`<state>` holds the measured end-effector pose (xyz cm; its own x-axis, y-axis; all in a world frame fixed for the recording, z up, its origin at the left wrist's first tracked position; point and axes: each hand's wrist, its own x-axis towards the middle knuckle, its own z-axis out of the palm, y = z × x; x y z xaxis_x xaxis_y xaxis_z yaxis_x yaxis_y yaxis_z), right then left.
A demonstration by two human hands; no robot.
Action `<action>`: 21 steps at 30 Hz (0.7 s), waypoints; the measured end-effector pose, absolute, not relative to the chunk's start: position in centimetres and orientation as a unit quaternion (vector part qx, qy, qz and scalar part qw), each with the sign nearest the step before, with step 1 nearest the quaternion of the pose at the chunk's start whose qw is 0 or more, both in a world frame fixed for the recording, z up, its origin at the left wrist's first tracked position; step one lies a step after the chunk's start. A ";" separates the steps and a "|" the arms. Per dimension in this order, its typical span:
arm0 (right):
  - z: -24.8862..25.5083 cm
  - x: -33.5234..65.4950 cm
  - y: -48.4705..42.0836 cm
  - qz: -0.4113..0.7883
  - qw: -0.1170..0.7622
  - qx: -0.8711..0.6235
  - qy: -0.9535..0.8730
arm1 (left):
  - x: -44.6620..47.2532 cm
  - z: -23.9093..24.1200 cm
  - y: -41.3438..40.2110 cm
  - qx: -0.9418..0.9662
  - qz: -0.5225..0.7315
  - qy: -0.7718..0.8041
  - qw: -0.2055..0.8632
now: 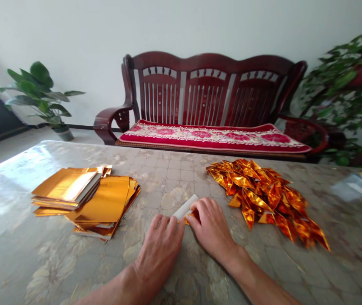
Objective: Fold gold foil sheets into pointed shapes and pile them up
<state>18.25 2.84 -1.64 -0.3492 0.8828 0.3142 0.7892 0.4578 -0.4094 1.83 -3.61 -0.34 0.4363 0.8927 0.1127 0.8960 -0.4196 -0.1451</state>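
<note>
Between my two hands lies a sheet of foil paper, its pale back showing as a narrow folded strip and a bit of gold visible under my fingers. My left hand presses on its near left end with the fingers bent. My right hand pinches the right part, thumb against the fingers. To the left are stacks of flat gold foil paper sheets, fanned unevenly. On the right lies a heap of folded gold foil pieces with pointed ends. My palms hide part of the sheet.
The table has a clear patterned cover. A clear plastic item lies near its right edge. Behind stands a dark red wooden bench with a red floral cushion. Potted plants stand at left and right.
</note>
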 end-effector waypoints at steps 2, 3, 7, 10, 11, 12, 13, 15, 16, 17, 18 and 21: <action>-1.5 18.5 2.7 0.094 0.254 -0.515 -0.813 | 1.9 -0.5 -3.7 -0.842 -0.010 -0.530 0.103; -1.4 18.7 2.7 0.101 0.256 -0.512 -0.814 | 1.9 -0.7 -3.7 -0.841 -0.011 -0.530 0.108; -1.2 19.4 2.4 0.143 0.264 -0.496 -0.814 | 1.8 -1.2 -3.8 -0.839 -0.020 -0.530 0.119; -1.3 19.9 2.4 0.154 0.265 -0.487 -0.818 | 1.8 -1.4 -3.9 -0.839 -0.028 -0.529 0.124; -1.4 20.0 2.5 0.157 0.265 -0.485 -0.819 | 1.8 -1.5 -3.9 -0.839 -0.032 -0.528 0.126; -1.4 20.1 2.6 0.159 0.265 -0.483 -0.819 | 1.8 -1.5 -3.9 -0.839 -0.037 -0.528 0.128; -1.4 20.1 2.7 0.161 0.264 -0.483 -0.820 | 1.8 -1.6 -3.9 -0.838 -0.041 -0.528 0.130; -1.4 20.1 2.8 0.160 0.261 -0.484 -0.820 | 1.9 -1.7 -3.9 -0.838 -0.048 -0.527 0.135; -1.4 20.1 2.9 0.158 0.259 -0.486 -0.820 | 1.9 -1.7 -3.9 -0.837 -0.048 -0.527 0.138; -1.4 20.1 2.9 0.153 0.258 -0.487 -0.820 | 1.9 -1.8 -3.9 -0.837 -0.046 -0.528 0.140; -1.3 20.1 2.9 0.149 0.257 -0.487 -0.821 | 1.9 -1.8 -3.9 -0.836 -0.043 -0.528 0.140; -1.1 19.9 2.9 0.143 0.254 -0.485 -0.824 | 1.8 -1.8 -3.9 -0.838 -0.040 -0.528 0.132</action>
<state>19.93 2.94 -1.14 -0.4003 0.8729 0.2790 0.7276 0.4878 -0.4822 1.85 -3.89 -1.78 0.4393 0.8742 0.2069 0.8955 -0.4078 -0.1783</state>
